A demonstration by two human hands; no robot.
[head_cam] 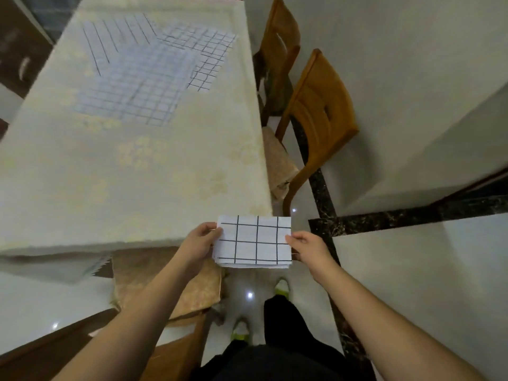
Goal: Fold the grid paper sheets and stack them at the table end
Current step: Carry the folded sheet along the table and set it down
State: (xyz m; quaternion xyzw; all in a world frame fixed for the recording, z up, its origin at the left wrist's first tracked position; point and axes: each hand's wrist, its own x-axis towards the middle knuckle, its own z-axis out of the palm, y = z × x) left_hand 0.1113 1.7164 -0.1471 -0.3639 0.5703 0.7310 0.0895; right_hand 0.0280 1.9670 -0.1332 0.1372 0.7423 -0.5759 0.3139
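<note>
- The left hand (202, 239) pinches the left edge of the folded paper (254, 242). The right hand (305, 246) pinches the right edge.
- The folded paper is up in the air, just off the near right corner of the desk (137, 174). It does not touch the desk.
- Two hands hold it, one on each side, so I think this keeps the layers flat and shut. Thin edges show at its bottom, so it looks like many layers.
- Big flat sheets (143, 70) lie spread out at the far part of the desk. They overlap each other. They look not folded yet, so I think more work is left.
- The picture is blurry there, so I cannot count the sheets.
- I cannot see a stack of folded paper on the desk.
- Two chairs (316, 116) stand beside the desk on the right.
- There are no boxes, trays or other holders here, so nothing is inside anything.
</note>
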